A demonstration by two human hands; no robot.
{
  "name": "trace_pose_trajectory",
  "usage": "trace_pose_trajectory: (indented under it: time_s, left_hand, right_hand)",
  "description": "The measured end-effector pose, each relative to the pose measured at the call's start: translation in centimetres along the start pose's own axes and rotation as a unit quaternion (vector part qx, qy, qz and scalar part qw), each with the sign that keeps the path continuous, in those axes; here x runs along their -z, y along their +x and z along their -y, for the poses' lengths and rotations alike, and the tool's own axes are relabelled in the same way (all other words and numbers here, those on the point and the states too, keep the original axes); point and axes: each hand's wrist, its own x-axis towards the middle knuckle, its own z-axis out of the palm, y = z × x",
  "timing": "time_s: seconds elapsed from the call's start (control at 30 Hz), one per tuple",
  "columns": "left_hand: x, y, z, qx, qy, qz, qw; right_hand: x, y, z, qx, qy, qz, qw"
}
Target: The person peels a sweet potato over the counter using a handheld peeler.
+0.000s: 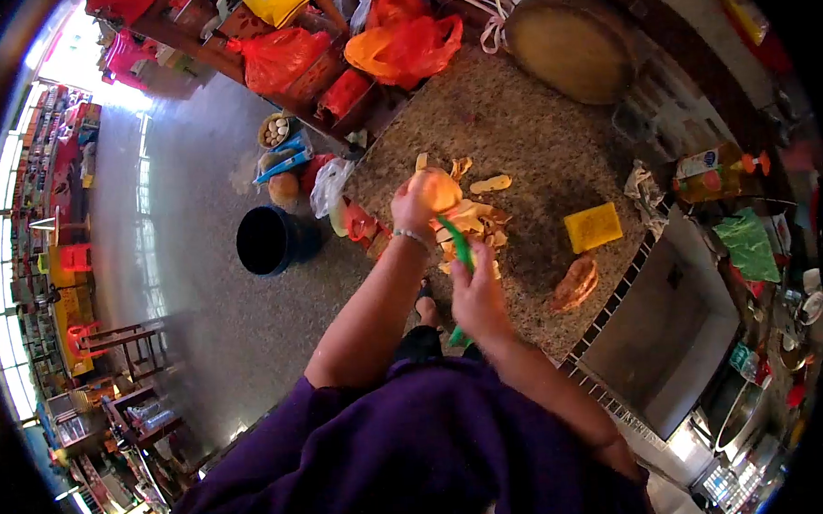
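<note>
My left hand is closed around a round, pale orange vegetable over the speckled stone counter. Its exact kind I cannot make out. In my right hand is a long, narrow green tool, its upper end close to the underside of the vegetable. Whether it is a knife or a peeler does not show clearly. A pile of orange-tan peelings lies on the counter beneath and beside my hands. One separate strip of peel rests to the right of the vegetable.
To the right are a yellow sponge, a reddish-brown lump and a sink. A round wooden board and red plastic bags are at the back. A dark bucket stands on the floor at left. A bottle lies beyond the sink.
</note>
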Motion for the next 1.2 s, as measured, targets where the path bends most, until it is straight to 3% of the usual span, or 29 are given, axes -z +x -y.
trace_pose_trajectory:
  time_s: [0.07, 0.13, 0.23, 0.27, 0.4, 0.53, 0.57, 0.63, 0.67, 0.73, 0.83, 0.87, 0.97, 1.0, 1.03, 1.13, 1.2]
  left_hand:
    - [0.2, 0.4, -1.4, 0.077, -0.038, 0.026, 0.996]
    - [-1.6, -2.4, -4.6, 0.141, -0.011, 0.011, 0.99]
    - [-0.5, -2.4, -4.3, 0.216, -0.076, 0.095, 0.969]
    - [-0.7, -3.2, -4.5, 0.219, -0.086, 0.107, 0.966]
    - [-0.1, -2.0, -1.7, 0.186, -0.072, 0.135, 0.971]
    - [-0.9, -0.8, 0.0, -0.004, 0.001, -0.008, 1.0]
    - [-1.4, -0.9, -0.5, -0.012, 0.002, -0.024, 1.0]
    - [-2.3, -0.7, -1.5, -0.028, 0.004, -0.053, 0.998]
    - [-2.9, -1.3, -2.4, 0.001, 0.013, -0.068, 0.998]
    - [-2.5, -1.3, -3.4, 0.088, -0.052, -0.006, 0.995]
    - [-1.5, -1.1, -3.7, 0.169, -0.116, 0.054, 0.977]
    - [-1.1, -1.2, -3.5, 0.188, -0.131, 0.068, 0.971]
    - [-1.5, -2.5, -3.3, 0.196, -0.138, 0.057, 0.969]
    - [-1.5, -2.4, -2.9, 0.188, -0.145, 0.054, 0.97]
    - [-1.5, -2.3, -2.5, 0.18, -0.153, 0.051, 0.97]
    - [-1.5, -1.5, -1.2, 0.117, -0.133, 0.081, 0.981]
    - [-1.2, -0.4, 0.8, -0.02, -0.011, 0.061, 0.998]
  right_hand:
    - [-0.2, -0.4, 0.2, 0.008, 0.025, -0.004, 1.0]
    - [1.2, 1.7, -0.1, -0.087, 0.07, 0.005, 0.994]
    - [2.6, 4.5, -3.6, -0.025, -0.005, 0.028, 0.999]
    - [2.9, 5.9, -3.4, -0.061, 0.023, 0.037, 0.997]
    - [3.3, 7.6, -1.0, -0.114, 0.01, 0.04, 0.993]
    - [2.9, 4.5, 4.6, -0.219, 0.065, 0.03, 0.973]
    - [0.6, 3.6, 1.7, -0.171, 0.071, 0.018, 0.983]
    - [-1.9, 0.9, 1.6, 0.025, 0.06, -0.051, 0.997]
    - [-1.7, 1.2, 1.2, -0.014, 0.054, -0.05, 0.997]
    - [-0.2, 2.4, 0.1, -0.091, 0.044, -0.048, 0.994]
    - [3.5, 4.6, 1.7, -0.289, 0.2, 0.046, 0.935]
    - [3.7, 5.0, 0.7, -0.266, 0.289, 0.048, 0.918]
    - [3.9, 7.3, -0.6, -0.285, 0.254, 0.082, 0.921]
    - [2.6, 7.6, -3.7, -0.133, 0.096, 0.11, 0.98]
    - [1.3, 8.0, -6.7, 0.018, -0.077, 0.083, 0.993]
    - [1.2, 4.7, 0.9, -0.027, 0.043, -0.025, 0.998]
    - [2.1, 3.6, 2.7, -0.082, 0.071, -0.017, 0.994]
